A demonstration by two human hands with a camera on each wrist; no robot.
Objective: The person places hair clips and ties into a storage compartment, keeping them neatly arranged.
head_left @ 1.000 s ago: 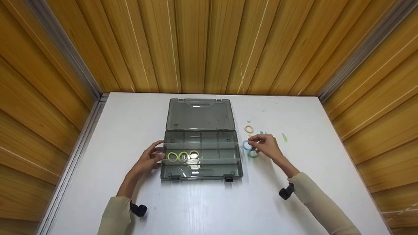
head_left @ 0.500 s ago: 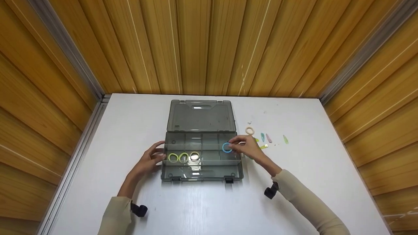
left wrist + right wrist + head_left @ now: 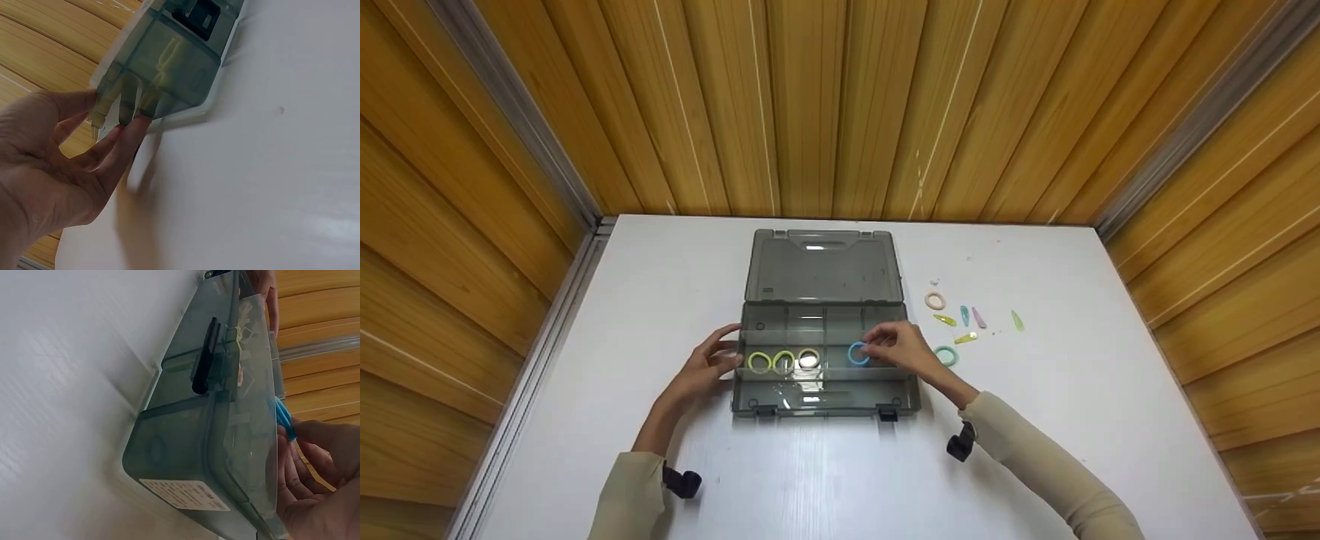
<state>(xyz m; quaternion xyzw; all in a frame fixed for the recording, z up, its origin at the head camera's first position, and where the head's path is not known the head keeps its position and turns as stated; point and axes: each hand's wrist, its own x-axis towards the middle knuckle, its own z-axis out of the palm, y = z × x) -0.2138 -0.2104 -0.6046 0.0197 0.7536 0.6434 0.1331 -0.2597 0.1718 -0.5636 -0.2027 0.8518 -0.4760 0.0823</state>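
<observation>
A grey see-through compartment box (image 3: 823, 271) lies with its lid folded back. My right hand (image 3: 906, 349) pinches a blue hair tie (image 3: 285, 417) between thumb and fingers, over the right part of the middle row. That row holds two yellow-green hair ties (image 3: 749, 366) and a pale one (image 3: 808, 350) at its left. My left hand (image 3: 697, 373) rests against the box's left side. In the left wrist view its fingers (image 3: 125, 147) touch the wall, fairly straight.
Right of the box lie a peach hair tie (image 3: 928, 303), a mint-green hair tie (image 3: 946, 347) and several hair clips, among them a pink one (image 3: 979, 318) and a light green one (image 3: 1017, 321). Wood-patterned walls (image 3: 825, 112) enclose the white table (image 3: 1050, 465).
My right hand has carried the blue hair tie leftward from the table to over the box's middle row. The mint-green hair tie and clips now show. My left hand stays at the box.
</observation>
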